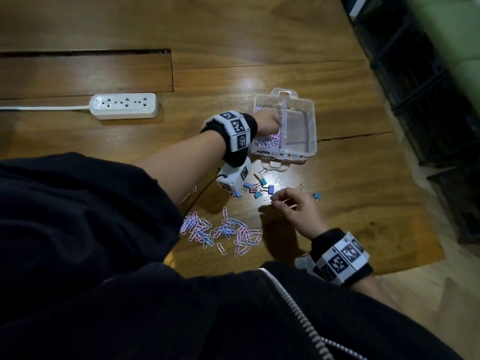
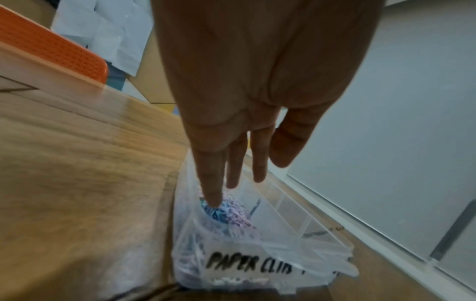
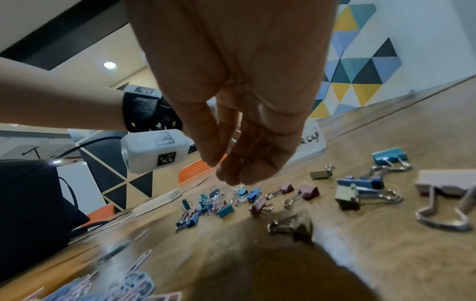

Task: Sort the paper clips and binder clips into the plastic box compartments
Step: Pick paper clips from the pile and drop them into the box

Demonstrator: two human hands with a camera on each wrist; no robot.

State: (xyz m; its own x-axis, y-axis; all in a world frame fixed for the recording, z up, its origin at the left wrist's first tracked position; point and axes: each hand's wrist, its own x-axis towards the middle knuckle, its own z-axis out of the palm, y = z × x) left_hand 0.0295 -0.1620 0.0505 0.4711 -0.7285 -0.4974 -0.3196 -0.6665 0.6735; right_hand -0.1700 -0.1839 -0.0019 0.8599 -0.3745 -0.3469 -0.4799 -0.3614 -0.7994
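A clear plastic box (image 1: 309,120) with two compartments stands on the wooden table. Its left compartment, labelled for paper clips (image 2: 257,262), holds pastel paper clips (image 1: 270,140) (image 2: 231,211). The right compartment looks empty. My left hand (image 1: 271,123) (image 2: 231,179) reaches into the left compartment with straight fingers, one tip touching the clips. My right hand (image 1: 275,201) (image 3: 221,169) hovers over scattered binder clips (image 1: 259,188) (image 3: 257,195), its thumb and fingers curled close together. Whether it holds anything is unclear. A pile of loose paper clips (image 1: 220,231) (image 3: 134,285) lies nearer me.
A white power strip (image 1: 124,105) with its cord lies at the left, below a long slot (image 1: 85,51) in the table. One blue binder clip (image 1: 317,195) sits apart at the right. Dark crates (image 1: 428,100) stand beyond the table's right edge.
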